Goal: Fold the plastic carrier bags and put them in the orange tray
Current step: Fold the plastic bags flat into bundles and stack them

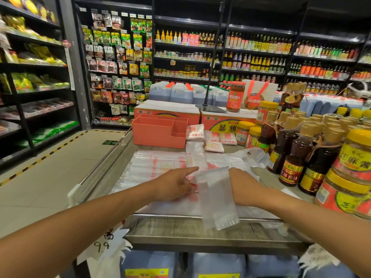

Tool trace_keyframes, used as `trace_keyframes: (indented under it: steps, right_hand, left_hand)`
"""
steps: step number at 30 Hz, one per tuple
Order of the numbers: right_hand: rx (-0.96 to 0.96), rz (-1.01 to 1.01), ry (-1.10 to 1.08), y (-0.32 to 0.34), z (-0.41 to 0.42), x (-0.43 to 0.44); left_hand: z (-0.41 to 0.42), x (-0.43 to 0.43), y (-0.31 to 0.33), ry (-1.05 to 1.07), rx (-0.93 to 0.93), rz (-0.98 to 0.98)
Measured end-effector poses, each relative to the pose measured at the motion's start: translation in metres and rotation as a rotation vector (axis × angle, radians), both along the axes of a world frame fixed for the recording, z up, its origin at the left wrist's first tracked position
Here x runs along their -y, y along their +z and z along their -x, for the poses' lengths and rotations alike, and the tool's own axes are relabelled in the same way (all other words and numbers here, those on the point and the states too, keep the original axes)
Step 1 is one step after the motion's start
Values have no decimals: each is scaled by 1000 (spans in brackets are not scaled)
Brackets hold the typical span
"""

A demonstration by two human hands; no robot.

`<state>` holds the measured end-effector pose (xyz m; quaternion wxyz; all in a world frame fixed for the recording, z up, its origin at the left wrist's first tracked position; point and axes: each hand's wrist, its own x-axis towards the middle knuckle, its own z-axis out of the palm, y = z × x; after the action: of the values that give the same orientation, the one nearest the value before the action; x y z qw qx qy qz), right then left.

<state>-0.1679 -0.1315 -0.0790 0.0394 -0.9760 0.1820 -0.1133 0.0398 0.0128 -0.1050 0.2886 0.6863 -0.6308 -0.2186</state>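
Observation:
A long narrow strip of folded clear plastic bag (215, 197) lies from the table's middle to over its front edge. My right hand (244, 183) grips its right side near the upper end. My left hand (176, 183) rests on the flat bags to its left, index finger pointing toward the strip, other fingers curled. Beneath lies a spread pile of clear carrier bags (156, 167) with red print. The orange tray (159, 130) stands at the back left. Several small folded bags (214, 137) lie on the table to its right.
Bottles and yellow-lidded jars (313, 149) crowd the table's right side close to my right arm. Cartons (166, 109) and a large red jar (235, 97) stand behind the tray. A metal rail (168, 215) edges the table front. Store shelves and an aisle lie to the left.

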Motion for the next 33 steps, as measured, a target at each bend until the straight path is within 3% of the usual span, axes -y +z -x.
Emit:
trace_keyframes:
  steps: [4, 7, 11, 17, 22, 33]
  right_hand:
    - [213, -98, 83, 11, -9, -31]
    - [484, -324, -94, 24, -32, -27]
    - [634, -597, -216, 31, -65, 7]
    - [555, -636, -295, 28, -88, 27]
    - [508, -715, -331, 7, -108, 44]
    - [387, -498, -403, -21, -111, 48]
  left_hand:
    - [-9, 6, -9, 19, 27, -2]
    - [-1, 1, 0, 14, -7, 6]
    - [5, 2, 7, 47, -49, -21]
    - [5, 2, 10, 24, -161, -56]
    - [5, 2, 13, 33, -124, -65]
    - [3, 6, 12, 71, -130, -72]
